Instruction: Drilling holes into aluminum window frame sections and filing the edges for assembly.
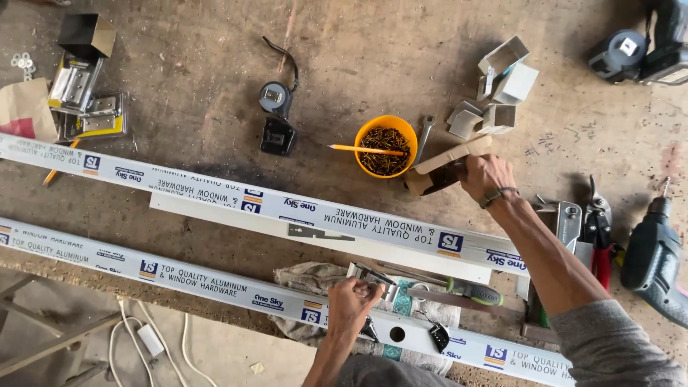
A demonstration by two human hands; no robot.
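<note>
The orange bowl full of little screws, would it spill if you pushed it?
The orange bowl would probably slide rather than tip: it looks low and wide, and sits flat on the workbench. The heap of screws likely makes it heavy for its size. The pencil lying across its rim looks loose, so it may roll off first.

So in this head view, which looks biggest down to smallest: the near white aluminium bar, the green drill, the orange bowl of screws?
1. Near white aluminium bar
2. Green drill
3. Orange bowl of screws
</note>
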